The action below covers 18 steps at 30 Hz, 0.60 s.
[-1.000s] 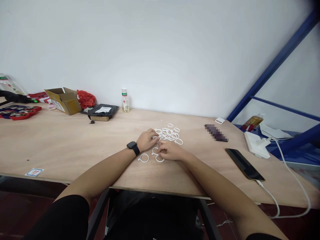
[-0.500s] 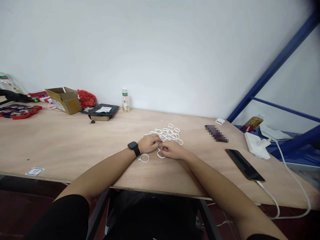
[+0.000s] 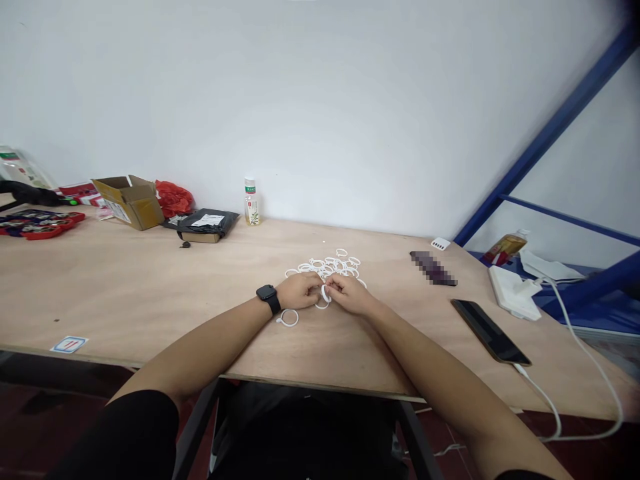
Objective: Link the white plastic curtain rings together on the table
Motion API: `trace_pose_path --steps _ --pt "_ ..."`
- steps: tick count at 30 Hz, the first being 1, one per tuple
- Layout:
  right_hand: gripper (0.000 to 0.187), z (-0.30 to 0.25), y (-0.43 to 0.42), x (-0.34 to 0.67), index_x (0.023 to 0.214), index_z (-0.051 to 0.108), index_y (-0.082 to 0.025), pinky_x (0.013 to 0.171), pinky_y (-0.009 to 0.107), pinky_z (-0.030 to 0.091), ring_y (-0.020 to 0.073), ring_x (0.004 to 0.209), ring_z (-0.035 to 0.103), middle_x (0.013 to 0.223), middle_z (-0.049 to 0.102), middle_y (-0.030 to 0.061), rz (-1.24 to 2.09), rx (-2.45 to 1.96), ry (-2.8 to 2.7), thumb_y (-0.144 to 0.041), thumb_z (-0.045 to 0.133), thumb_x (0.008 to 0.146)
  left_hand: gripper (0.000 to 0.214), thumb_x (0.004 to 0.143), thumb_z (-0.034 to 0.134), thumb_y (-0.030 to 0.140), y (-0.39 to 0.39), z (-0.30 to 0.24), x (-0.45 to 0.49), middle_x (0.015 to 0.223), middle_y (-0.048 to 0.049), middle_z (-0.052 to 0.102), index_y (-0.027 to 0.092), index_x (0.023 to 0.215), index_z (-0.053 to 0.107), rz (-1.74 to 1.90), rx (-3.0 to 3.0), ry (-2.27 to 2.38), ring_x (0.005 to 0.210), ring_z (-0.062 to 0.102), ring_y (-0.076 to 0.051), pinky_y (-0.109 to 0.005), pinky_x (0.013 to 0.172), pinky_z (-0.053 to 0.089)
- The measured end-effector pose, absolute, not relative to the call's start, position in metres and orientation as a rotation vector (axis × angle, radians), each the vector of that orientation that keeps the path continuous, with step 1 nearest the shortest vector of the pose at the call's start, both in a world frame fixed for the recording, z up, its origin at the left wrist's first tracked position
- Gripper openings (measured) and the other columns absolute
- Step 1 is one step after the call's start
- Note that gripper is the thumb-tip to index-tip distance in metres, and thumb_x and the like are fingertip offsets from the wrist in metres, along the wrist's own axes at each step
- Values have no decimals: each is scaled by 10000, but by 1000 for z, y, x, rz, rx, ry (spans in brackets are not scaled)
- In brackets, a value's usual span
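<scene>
In the head view, a white plastic ring point(image 3: 325, 294) stands tilted between my hands, over the table. My right hand point(image 3: 350, 294) pinches it from the right. From the left, my left hand point(image 3: 300, 289), below a black watch, has its fingers closed at the same ring; its fingertips are partly hidden. Just under my hands another ring point(image 3: 323, 307) lies on the table, partly covered. One more ring with a small tab point(image 3: 289, 319) lies by my left wrist. Behind my hands is a loose pile of similar white rings point(image 3: 333, 266).
On the wooden table point(image 3: 150, 287), a black phone point(image 3: 490, 330) with a white cable and a power strip point(image 3: 513, 291) lie at right. At the back left stand a bottle point(image 3: 252, 203), a black parcel point(image 3: 207, 223) and an open cardboard box point(image 3: 131, 203).
The ring between my hands now stands tilted and shows more clearly. My right hand has lifted slightly and shifted a little right; my left hand has barely moved.
</scene>
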State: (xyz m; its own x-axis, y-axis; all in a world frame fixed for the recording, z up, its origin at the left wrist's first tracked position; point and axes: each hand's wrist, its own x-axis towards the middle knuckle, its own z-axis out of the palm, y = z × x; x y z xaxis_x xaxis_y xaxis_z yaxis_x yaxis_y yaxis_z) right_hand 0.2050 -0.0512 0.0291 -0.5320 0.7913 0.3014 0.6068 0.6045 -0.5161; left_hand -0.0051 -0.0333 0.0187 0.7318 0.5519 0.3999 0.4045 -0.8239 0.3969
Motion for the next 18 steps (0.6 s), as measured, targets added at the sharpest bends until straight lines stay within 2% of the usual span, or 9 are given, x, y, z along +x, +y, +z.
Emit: trace_pose_path --steps 4,8,12,15,18 --pt "113 29 -51 205 890 620 -206 603 228 371 127 640 558 720 653 -13 324 -1116 -2283 -211 508 888 285 932 384 235 -34 23 -6 910 -41 692 192 967 663 798 2575 831 844 615 -161 -270 798 456" --pt "51 30 -54 201 843 633 -209 650 246 398 147 708 590 792 678 13 157 -1115 -2281 -211 583 839 337 936 450 439 -36 26 -6 769 -18 674 186 874 665 733 2556 840 699 585 -138 -238 666 416" --pt "150 28 -54 199 946 648 -206 676 263 432 145 699 589 851 671 27 150 -1040 -2217 -183 591 810 273 898 493 370 -37 23 -4 679 -9 639 180 762 635 750 2626 906 624 541 -130 -242 599 367" --pt "247 24 -51 201 1053 650 -202 676 273 449 144 671 584 822 664 24 218 -1030 -2180 -176 575 819 250 900 453 302 -35 20 -3 713 -19 651 185 785 641 763 2641 936 642 547 -136 -247 608 370" --pt "238 21 -47 204 1053 677 -200 693 285 465 158 709 604 837 687 38 275 -1016 -2198 -186 550 852 248 909 440 293 -33 19 -4 740 -21 662 187 838 653 759 2634 937 671 563 -141 -247 635 388"
